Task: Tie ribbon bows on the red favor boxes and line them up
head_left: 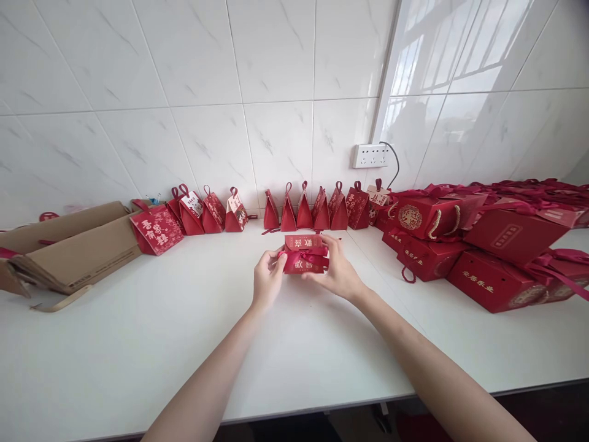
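Small red gift box (304, 242) is between both hands, over the middle of the white table (184, 356), in front of the row of red triangular boxes (304, 216). Left hand (269, 275): thumb and fingertips closed in a pinch at the left edge. Right hand (339, 270): thumb and fingers spread around the right end, holding it. Can't tell if the left thumb pins the magenta ribbon (305, 255) or only card. To do this well, I'd hold by the card ends, squeeze lightly so the panels don't buckle, keep the ribbon centred between the gold lettering, and tension both sides evenly.
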### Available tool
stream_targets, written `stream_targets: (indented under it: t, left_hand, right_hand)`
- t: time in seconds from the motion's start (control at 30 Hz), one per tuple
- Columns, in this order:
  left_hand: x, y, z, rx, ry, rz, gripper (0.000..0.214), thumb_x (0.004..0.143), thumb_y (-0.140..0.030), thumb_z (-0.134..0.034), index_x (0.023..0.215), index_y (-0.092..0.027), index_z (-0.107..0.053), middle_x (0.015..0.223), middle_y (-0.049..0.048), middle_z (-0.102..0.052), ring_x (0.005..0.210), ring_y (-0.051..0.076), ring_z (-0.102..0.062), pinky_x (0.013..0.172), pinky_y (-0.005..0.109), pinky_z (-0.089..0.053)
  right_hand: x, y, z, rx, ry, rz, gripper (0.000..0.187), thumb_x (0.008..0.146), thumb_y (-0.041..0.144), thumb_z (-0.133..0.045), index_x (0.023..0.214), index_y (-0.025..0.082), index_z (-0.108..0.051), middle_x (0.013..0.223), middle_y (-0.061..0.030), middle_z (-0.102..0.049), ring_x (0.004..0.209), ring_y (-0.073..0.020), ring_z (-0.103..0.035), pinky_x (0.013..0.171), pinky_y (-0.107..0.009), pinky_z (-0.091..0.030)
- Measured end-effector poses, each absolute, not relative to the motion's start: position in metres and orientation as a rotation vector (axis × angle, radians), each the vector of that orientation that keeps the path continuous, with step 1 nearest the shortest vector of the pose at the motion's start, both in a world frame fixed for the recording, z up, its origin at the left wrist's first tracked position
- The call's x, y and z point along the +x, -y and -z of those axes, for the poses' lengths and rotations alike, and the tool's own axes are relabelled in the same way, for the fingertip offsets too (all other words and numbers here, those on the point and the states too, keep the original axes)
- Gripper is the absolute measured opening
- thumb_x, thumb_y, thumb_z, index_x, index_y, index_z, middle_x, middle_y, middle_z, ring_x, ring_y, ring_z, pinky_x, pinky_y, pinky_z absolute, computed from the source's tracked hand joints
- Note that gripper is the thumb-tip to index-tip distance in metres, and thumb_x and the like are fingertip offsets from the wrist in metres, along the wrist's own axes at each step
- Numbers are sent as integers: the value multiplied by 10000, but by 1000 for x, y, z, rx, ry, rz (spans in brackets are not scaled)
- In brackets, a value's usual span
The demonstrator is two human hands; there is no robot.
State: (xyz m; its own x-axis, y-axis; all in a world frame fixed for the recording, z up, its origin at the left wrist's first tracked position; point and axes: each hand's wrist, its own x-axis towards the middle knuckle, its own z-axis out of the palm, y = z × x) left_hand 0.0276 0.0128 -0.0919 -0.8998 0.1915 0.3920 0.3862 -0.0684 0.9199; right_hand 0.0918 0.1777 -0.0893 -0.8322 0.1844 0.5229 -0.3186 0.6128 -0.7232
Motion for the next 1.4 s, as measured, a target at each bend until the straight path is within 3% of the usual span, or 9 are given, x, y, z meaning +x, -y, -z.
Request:
stream_targets:
  t: [0.1,0.37,0.63,0.87,1.0,1.1,1.17,1.3,1.4]
  left_hand:
    - [28,-14,92,-708,2053,2114,339,755,-516,-597,742,-184,-528,1042,104,-661,941,229,-625,764,322,-508]
    - [35,-13,91,-817,2011,1894,230,814,-430,-570,779,-203,-566,1148,97,-595,1077,214,-565,846,325,-493]
    - [38,-18,102,-1158,1915,1216,154,823,-329,-581,742,-252,-688,755,28,-494,762,159,-528,717,300,-487]
    - [42,-18,96,-1057,1922,1410,161,812,-341,-577,720,-221,-632,798,30,-515,785,159,-545,745,295,-482]
    - [27,-13,96,-531,2032,1779,204,756,-394,-589,692,-202,-559,822,30,-550,819,167,-553,798,304,-472]
    - [7,-6,101,-236,2124,1907,239,712,-422,-568,681,-186,-543,762,38,-571,768,182,-566,742,323,-485]
    - [-4,-2,105,-159,2174,1942,261,694,-440,-545,670,-180,-539,715,38,-571,706,183,-565,674,324,-491]
    - [-13,0,108,-129,2240,1970,297,632,-470,-554,670,-175,-555,714,36,-594,669,179,-561,629,310,-485]
    - [-17,5,106,-182,2301,1930,325,593,-494,-565,654,-175,-572,660,28,-592,657,193,-554,623,316,-466]
  right_hand:
    - [92,-182,91,245,2372,-939,1060,598,457,-760,1409,211,-123,1446,-200,-221,1341,-356,-277,970,-524,-426]
    - [86,-188,95,231,2350,-894,989,648,305,-715,1430,235,-114,1329,-169,-351,1254,-337,-375,986,-541,-391]
    - [85,-183,97,287,2330,-895,939,643,205,-693,1414,207,-158,1346,-191,-332,1267,-335,-375,957,-498,-444]
    - [86,-182,95,258,2332,-921,915,648,216,-692,1408,204,-183,1346,-184,-339,1273,-320,-379,970,-491,-439]
    - [88,-183,92,201,2302,-983,915,611,299,-709,1386,189,-236,1323,-182,-380,1271,-334,-377,1010,-515,-386]
    - [90,-183,84,35,2235,-1300,846,604,384,-695,1334,196,-310,1289,-160,-448,1242,-328,-415,1033,-532,-350]
    - [92,-183,75,-114,2057,-1740,677,682,482,-613,1258,206,-392,1230,-136,-515,1159,-307,-499,969,-518,-425]
    - [108,-184,53,-230,1342,-2639,494,822,612,-381,1085,215,-514,1031,-74,-612,912,-223,-621,733,-366,-570]
    - [134,-190,42,-118,918,-2973,461,823,583,-456,1098,219,-515,984,-47,-621,876,-178,-627,685,-265,-575]
